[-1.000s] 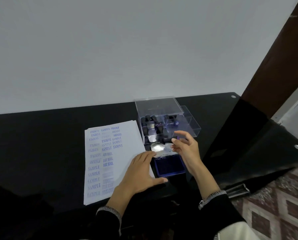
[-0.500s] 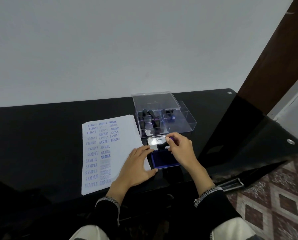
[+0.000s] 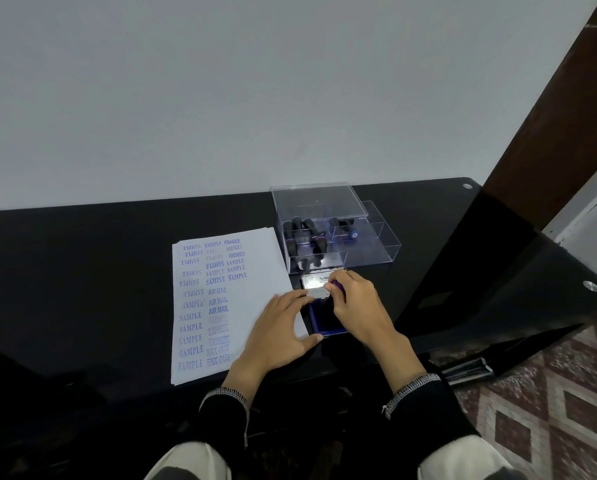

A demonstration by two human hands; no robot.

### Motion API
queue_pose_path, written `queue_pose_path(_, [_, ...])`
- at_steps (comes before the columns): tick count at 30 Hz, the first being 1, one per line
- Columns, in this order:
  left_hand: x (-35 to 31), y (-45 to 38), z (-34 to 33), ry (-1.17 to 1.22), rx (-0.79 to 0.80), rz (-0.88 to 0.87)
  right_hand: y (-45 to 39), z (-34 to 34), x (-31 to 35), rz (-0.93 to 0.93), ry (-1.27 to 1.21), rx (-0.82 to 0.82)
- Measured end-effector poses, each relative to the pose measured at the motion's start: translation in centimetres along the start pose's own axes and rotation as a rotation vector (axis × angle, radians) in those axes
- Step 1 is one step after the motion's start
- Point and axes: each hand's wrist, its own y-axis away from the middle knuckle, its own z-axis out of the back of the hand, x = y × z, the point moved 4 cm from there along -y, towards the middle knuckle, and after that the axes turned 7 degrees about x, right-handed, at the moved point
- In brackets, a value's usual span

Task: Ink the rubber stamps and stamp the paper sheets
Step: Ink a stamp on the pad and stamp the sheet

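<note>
- The right hand [image 3: 357, 308] is curled over the blue ink pad [image 3: 319, 320], its grip pinching a small dark stamp [image 3: 338, 289]; only the stamp's purple-tinted top shows between the fingertips, so its long axis and facing cannot be told.
- The ink pad sits near the front edge of the bench [image 3: 82, 271], just right of the paper; its shiny metal lid [image 3: 316, 283] is folded back toward the far edge.
- The left hand [image 3: 279, 332] lies flat with its grip spread, palm down on the front right corner of the paper sheets [image 3: 227, 306], fingertips reaching the pad's left edge and the thumb near its front edge.
- The sheets form a stack with the long axis running from the front edge toward the wall; the top sheet carries columns of blue prints down its left half: SAMPLE, AIR MAIL, EXPRESS, FAX OUT, FRAGILE, AMENDED.
- Behind the pad stands a clear plastic box [image 3: 376, 244] with compartments, touching or just beside the lid; its clear cover [image 3: 317, 200] rests across the back part.
- Several dark-handled stamps [image 3: 304, 233] lie inside the left compartment, another in the middle one.
- A patterned floor [image 3: 549, 393] shows to the right of the bench.
</note>
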Motion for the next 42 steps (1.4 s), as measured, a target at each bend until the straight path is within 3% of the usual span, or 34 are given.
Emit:
queue_pose_path(12, [0.2, 0.0, -0.1, 0.008, -0.023, -0.003, 0.1, -0.5, 0.7, 0.012, 0.093, -0.002])
queue_pose_path(25, [0.4, -0.1, -0.4, 0.018, -0.020, -0.009, 0.1, -0.7, 0.8, -0.029, 0.129, 0.160])
queue_pose_path(42, [0.3, -0.1, -0.3, 0.021, -0.033, -0.005, -0.4, -1.2, 0.6, -0.030, 0.140, 0.228])
